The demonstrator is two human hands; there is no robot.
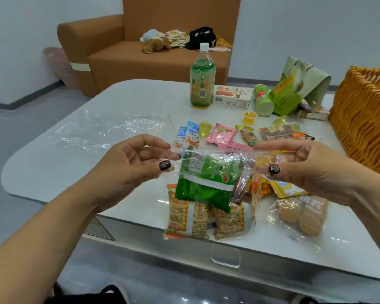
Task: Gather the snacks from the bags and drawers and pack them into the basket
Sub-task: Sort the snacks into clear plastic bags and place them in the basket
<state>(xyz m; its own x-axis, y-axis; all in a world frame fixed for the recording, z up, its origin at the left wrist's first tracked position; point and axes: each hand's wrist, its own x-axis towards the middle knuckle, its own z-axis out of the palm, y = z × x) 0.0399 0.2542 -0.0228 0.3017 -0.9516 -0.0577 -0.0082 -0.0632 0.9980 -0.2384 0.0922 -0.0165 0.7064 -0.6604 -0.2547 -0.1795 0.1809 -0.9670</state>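
My left hand (138,163) and my right hand (303,170) each pinch one top corner of a clear plastic bag (246,163), held stretched above the table's front edge. Inside it hang a green snack packet (206,185) and orange packets (184,216). A clear pack of round buns (303,216) lies under my right hand. Several small snacks lie beyond the bag, among them a pink packet (221,133), blue-white sachets (190,132) and a yellow jelly cup (250,117). The orange woven basket (362,119) stands at the right edge.
A green drink bottle (202,82), a white biscuit box (232,97), a green can lying on its side (262,99) and a green paper bag (298,84) stand at the back of the white table (130,97). An empty clear bag (110,130) lies left. A brown sofa (140,55) is behind.
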